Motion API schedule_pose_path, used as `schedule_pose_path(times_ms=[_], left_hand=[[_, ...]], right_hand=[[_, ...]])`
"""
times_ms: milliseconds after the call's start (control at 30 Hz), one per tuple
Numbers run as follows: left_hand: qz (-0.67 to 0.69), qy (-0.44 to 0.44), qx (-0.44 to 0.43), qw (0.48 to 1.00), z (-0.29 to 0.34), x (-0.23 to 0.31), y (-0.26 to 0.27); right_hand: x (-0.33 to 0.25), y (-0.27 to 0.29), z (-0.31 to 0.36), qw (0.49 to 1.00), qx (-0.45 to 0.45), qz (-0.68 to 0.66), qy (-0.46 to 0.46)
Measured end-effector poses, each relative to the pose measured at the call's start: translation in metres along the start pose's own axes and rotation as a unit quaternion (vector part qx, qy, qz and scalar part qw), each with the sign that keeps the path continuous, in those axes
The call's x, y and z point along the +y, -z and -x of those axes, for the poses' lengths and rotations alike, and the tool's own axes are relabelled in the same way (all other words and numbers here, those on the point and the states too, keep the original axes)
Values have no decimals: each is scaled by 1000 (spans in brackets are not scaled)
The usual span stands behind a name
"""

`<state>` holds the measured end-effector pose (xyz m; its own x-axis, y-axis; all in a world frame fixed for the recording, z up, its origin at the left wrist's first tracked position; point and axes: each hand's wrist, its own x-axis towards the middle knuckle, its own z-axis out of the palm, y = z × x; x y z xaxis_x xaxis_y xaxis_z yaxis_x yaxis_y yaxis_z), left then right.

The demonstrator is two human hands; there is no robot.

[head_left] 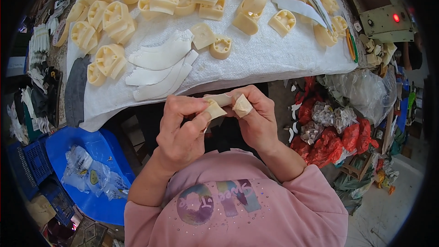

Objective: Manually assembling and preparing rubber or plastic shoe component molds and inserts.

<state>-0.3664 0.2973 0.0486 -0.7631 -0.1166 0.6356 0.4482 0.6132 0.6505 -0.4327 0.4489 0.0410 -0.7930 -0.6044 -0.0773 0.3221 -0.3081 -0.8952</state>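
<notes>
Just past the front edge of the table, my left hand (182, 126) and my right hand (257, 118) meet in front of my chest. A short white strip (219, 99) spans between their fingertips, pinched at both ends. Cream-coloured wrapping (242, 105) covers my right thumb tip. Another cream piece (215, 110) shows at my left thumb; whether it is a wrap or part of the work, I cannot tell. On the table beyond lie several curved white strips (160, 57), overlapping. Hollow cream D-shaped heel blocks (221, 47) stand behind and around them.
White cloth (256, 57) covers the table. A dark grey curved piece (77, 91) hangs at its left edge. At lower left is a blue plastic chair (109, 144) with clear bags on it. Red plastic bags (322, 146) lie at right, below a machine (386, 23) with a red light.
</notes>
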Motion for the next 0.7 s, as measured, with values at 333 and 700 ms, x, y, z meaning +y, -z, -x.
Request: schedule_pose_path(times_ms=[333, 700], left_hand=[[-151, -23, -58, 987, -5, 0, -9], [129, 5, -13, 991, -3, -1, -7]], right_hand=[[-20, -3, -9, 946, -33, 321, -22], [-23, 32, -37, 963, -202, -7, -180]])
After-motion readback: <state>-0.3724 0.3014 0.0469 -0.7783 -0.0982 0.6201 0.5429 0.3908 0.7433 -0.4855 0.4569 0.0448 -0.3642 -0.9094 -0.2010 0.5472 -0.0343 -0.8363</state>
